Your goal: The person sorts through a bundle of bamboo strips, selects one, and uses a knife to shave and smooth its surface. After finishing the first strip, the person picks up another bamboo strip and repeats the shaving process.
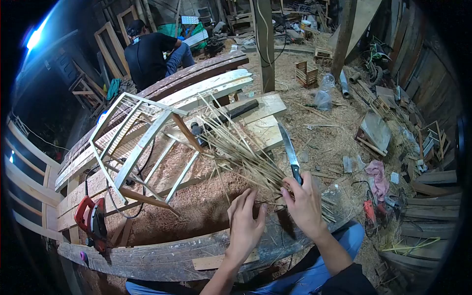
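Observation:
My right hand (304, 201) is closed around the end of a kitchen knife (290, 150). Its dark handle runs under my fingers and the blade points up and away. Close by on the left, my left hand (246, 221) has loosely bent fingers, with a gap between thumb and forefinger and nothing clearly held. A loose bundle of thin wooden or bamboo strips (246, 155) stretches from the bench middle down to my right hand, which overlaps its lower end. Both hands are above the worn bench plank (162, 255).
A white slatted wooden frame (142, 142) stands left of the strips. A red power tool (91, 221) sits at the bench's left end. Pale boards (265, 118) lie behind the strips. Another person (147, 56) sits at the back left. Shavings and scraps cover the floor.

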The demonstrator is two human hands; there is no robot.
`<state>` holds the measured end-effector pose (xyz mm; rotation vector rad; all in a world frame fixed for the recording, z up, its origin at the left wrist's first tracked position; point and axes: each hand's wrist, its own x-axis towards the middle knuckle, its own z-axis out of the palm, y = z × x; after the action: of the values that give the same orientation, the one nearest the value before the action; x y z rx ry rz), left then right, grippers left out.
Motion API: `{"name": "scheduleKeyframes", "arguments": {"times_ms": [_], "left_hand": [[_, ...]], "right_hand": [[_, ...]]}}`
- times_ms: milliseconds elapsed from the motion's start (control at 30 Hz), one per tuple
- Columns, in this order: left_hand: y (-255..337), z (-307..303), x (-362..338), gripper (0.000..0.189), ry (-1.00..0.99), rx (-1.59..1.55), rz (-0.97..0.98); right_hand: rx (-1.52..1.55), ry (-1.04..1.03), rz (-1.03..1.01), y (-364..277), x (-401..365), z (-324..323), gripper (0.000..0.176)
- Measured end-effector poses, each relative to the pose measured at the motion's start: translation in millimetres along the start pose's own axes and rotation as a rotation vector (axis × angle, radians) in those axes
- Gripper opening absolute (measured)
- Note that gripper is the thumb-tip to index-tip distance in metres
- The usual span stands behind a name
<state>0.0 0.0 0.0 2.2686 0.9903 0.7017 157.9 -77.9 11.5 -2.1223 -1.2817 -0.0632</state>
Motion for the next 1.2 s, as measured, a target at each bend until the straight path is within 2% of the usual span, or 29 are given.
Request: {"name": "scheduleKeyframes", "arguments": {"times_ms": [200,267,367,567,800,867,933,1200], "left_hand": [[8,15,7,0.043,-0.026,-0.11,-0.002],[12,14,12,0.043,-0.103,-0.397,-0.11],[13,16,14,0.04,-0.11,-0.467,-0.192],[-5,26,10,0.032,-0.014,-0.532,-0.116],[-1,7,6,0.032,-0.093,-0.48,-0.223],[-5,2,6,0.032,-0.03,-0.111,0.056],[-3,-2,4,0.034,-0.047,-0.111,0.041],[5,-9,12,0.04,-0.138,-0.056,0.08]], "right_hand": [[0.009,-0.033,-0.056,4,2,-5,0.023],[0.085,-0.041,-0.06,4,1,-1,0.023],[0.136,-0.076,-0.057,-1,-1,0,0.024],[0.102,-0.072,-0.084,-2,1,8,0.024],[0.161,-0.1,-0.168,-7,4,11,0.018],[0.168,-0.085,-0.187,-7,6,10,0.018],[0.107,0.003,-0.109,-7,10,5,0.018],[0.012,0.034,-0.01,13,17,2,0.018]]}}
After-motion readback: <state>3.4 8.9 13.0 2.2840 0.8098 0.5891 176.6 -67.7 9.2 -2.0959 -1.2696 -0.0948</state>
